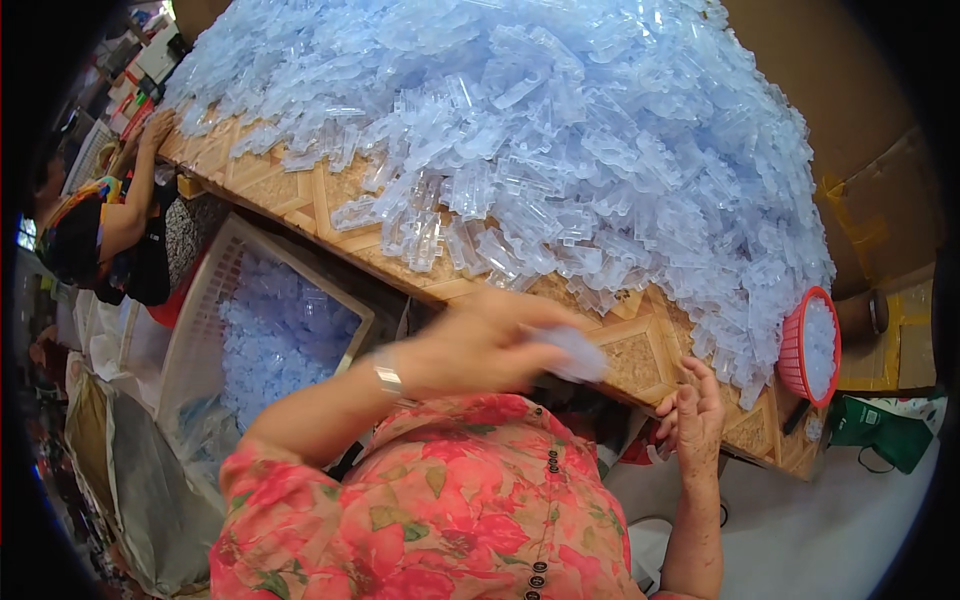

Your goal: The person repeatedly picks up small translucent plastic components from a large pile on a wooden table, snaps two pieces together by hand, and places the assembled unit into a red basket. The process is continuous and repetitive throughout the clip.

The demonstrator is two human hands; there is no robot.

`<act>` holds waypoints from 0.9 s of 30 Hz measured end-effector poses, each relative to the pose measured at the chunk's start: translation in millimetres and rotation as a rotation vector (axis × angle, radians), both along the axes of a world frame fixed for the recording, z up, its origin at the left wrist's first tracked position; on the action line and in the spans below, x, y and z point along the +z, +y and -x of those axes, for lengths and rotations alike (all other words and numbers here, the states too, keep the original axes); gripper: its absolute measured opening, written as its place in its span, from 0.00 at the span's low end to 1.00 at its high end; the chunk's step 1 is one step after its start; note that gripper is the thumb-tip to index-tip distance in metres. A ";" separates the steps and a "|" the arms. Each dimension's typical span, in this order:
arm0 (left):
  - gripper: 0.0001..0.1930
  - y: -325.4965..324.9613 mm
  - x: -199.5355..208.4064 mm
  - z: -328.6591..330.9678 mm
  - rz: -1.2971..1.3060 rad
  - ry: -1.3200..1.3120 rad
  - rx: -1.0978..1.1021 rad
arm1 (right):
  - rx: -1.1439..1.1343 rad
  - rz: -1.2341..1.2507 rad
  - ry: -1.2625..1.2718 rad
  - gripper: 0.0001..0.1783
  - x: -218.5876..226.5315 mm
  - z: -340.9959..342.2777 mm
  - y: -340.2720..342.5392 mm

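A large heap of clear, bluish moulded plastic pieces [560, 150] covers most of the wood-patterned table [640, 345]. Over the table's front edge, my left hand [480, 345] is closed in a grip on one translucent plastic piece [572, 353]; both are smeared by motion. To the right, my right hand [692, 415] is at the table edge, its fingers bent and the thumb drawn in toward them. Something small and pale shows under those fingers, too small to make out. The two hands are apart.
A red plastic basket [806, 348] with small clear bits stands at the table's right end. Lower left, a large pale crate [215, 270] holds more bluish plastic. Another person's arm [130, 205] rests at the far left table edge. A green bag [880, 432] lies at right.
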State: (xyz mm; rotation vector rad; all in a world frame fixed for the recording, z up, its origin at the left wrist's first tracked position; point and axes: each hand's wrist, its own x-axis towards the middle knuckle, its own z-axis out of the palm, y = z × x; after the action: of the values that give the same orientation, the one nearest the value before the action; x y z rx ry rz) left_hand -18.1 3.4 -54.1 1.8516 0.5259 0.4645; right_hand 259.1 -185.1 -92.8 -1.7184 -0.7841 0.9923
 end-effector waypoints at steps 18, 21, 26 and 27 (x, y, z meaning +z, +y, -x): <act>0.20 13.2 12.6 44.7 -0.123 0.127 -0.067 | 0.122 -0.441 -1.098 0.16 -6.2 55.6 116.1; 0.26 8.7 0.9 -4.3 0.002 0.109 -0.207 | 0.064 -0.420 -0.774 0.12 1.1 46.7 113.4; 0.29 2.7 -31.8 -63.8 0.477 -0.026 -0.224 | -0.008 -0.413 0.214 0.09 0.7 13.4 93.4; 0.29 0.7 -33.6 -71.9 0.683 -0.082 -0.182 | -0.009 -0.408 0.179 0.08 1.3 12.4 86.9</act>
State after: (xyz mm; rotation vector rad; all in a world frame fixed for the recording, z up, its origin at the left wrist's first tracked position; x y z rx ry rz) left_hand 53.8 4.1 -87.7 1.2031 0.3903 0.1982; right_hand 246.7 -98.2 -91.5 -1.2644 -0.7980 0.8936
